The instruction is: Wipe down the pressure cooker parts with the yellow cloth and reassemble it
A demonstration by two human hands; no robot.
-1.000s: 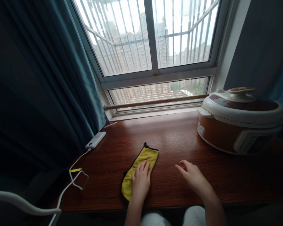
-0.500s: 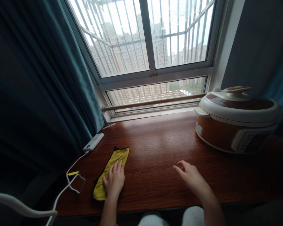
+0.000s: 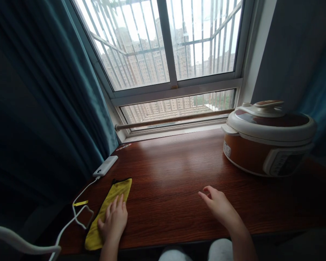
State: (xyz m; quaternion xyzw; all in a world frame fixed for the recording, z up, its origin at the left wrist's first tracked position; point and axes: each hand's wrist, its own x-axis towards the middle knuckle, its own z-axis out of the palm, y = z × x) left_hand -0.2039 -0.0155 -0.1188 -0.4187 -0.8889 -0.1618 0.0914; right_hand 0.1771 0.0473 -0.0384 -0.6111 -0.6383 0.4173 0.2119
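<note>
Cloth (image 3: 122, 189), yellow with dark edging, is lying at the near left of the tabletop (image 3: 163, 185), just beside a white cable (image 3: 69, 223). The left hand (image 3: 114, 219) is resting palm down on it, fingers extended and slightly spread, covering rather than gripping. The right hand (image 3: 217, 205) is hanging over the tabletop, well apart from the cloth, thumb and forefinger parted and holding nothing. By its look, the cloth is probably behaving as something light, soft and limp, sliding readily on the smooth surface and hardly risking damage. Its far end, lying beyond the fingertips, is offering the easiest edge for pinching; one layer or several, the view is not showing.
</note>
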